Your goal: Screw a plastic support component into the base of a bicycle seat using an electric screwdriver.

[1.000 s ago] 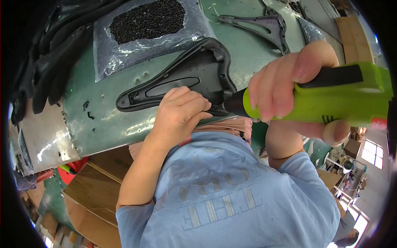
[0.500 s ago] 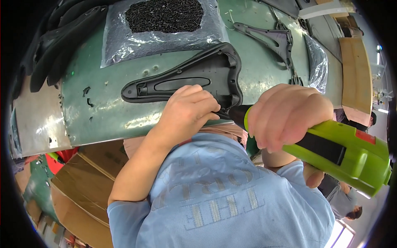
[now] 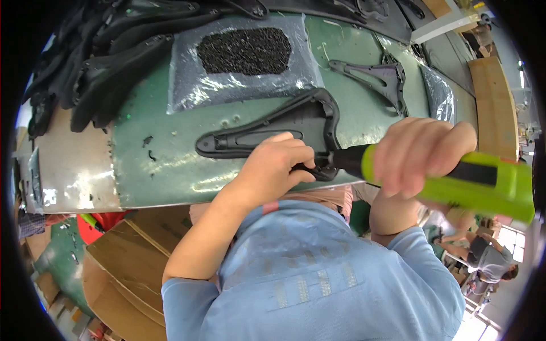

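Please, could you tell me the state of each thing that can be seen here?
Black saddle: hollow side up, narrow end leftward.
Green driver: held, tip at the saddle's wide end; whether it runs, cannot tell.
Left hand: fingers bent, at the saddle's wide end; grip unclear.
Right hand: closed around the driver.
Plastic bag: open, black screws exposed.
Black frame: unheld, apart from the saddle.
Long black parts: heaped.

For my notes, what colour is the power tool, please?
The power tool is mostly lime green with black, in the head view.
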Motion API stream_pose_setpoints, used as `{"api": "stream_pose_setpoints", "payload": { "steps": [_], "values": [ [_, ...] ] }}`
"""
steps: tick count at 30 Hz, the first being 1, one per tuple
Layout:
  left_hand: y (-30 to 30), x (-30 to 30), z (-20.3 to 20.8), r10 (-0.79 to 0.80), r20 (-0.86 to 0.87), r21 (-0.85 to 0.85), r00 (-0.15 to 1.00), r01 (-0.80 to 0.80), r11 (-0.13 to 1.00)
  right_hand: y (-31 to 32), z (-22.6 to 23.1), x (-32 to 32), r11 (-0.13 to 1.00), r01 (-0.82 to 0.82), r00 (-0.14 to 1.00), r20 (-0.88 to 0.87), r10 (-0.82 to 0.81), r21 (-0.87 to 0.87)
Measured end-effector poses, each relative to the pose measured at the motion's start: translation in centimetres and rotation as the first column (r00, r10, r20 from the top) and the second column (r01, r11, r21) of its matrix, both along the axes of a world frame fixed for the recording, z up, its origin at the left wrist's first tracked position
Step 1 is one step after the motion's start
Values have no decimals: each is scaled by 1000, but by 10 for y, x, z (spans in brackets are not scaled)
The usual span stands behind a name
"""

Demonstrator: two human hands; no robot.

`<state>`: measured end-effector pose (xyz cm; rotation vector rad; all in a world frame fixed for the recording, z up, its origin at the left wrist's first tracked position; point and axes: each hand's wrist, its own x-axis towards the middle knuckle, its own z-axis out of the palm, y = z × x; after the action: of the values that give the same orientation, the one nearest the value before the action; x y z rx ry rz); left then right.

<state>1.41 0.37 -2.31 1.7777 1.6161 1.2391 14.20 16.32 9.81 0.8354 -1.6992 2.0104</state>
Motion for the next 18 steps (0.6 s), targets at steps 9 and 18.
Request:
{"api": "stream_pose_setpoints", "payload": {
  "steps": [9,18],
  "values": [
    [69,-110,-22,433,-495,-68,753,-530,845,-15,-70,-8,821,554,793,386,-471,-135],
    [78,-133,-18,481,-300,-134,824,-535,834,-6,-63,-15,863,476,818,444,-365,-168]
  ]
}}
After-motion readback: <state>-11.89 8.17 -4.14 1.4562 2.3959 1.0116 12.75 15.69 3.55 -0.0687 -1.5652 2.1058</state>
